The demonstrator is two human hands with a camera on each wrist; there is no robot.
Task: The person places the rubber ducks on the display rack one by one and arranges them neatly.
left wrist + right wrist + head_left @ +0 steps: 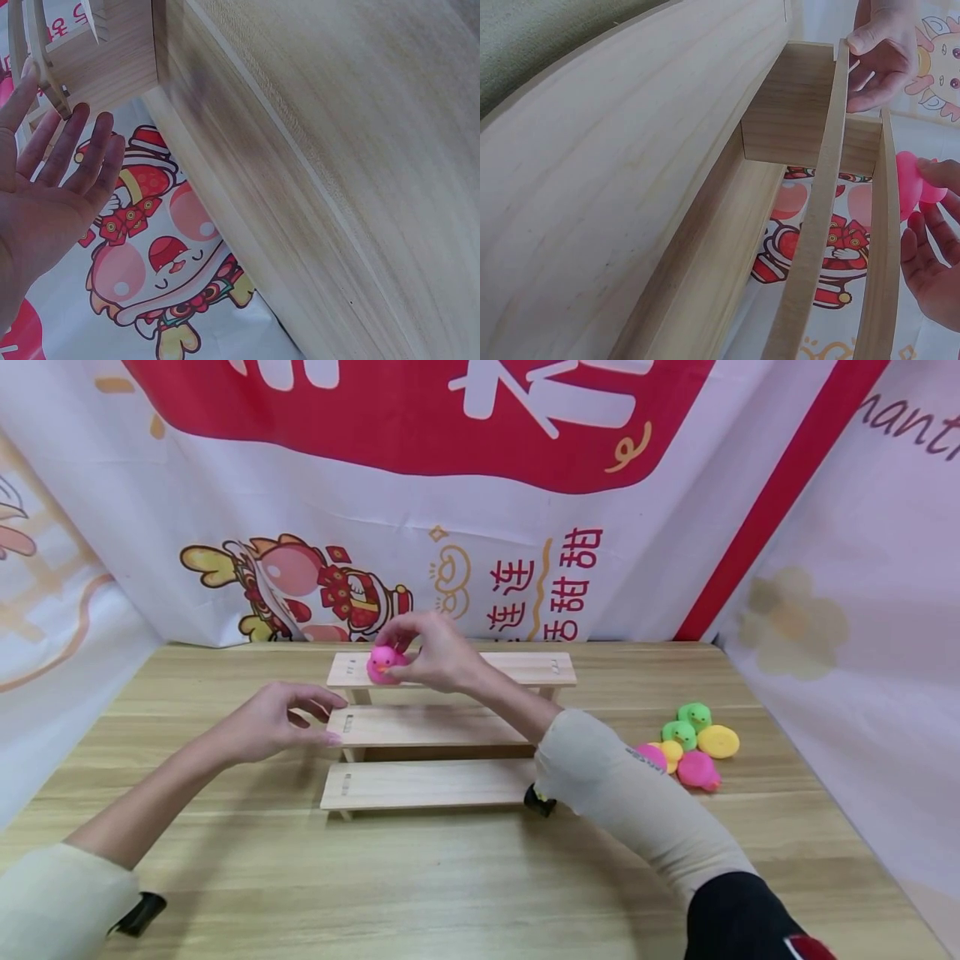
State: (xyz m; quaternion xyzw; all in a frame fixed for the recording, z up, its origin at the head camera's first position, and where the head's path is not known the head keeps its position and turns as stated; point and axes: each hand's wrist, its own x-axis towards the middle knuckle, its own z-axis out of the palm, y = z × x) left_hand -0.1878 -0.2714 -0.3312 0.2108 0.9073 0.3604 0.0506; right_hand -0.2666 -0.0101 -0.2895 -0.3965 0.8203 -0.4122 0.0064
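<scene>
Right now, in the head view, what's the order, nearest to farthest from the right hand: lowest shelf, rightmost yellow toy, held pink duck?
1. Pink duck: in the right hand, at the left end of the top shelf.
2. Lowest shelf: below the hand.
3. Rightmost yellow toy: far right, on the table.

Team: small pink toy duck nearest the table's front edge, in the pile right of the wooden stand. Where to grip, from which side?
Likely best: pinch its rounded body from above, slanting in from the near side, clear of the orange beak. That side looks free; the round yellow toy sits close behind it.
</scene>
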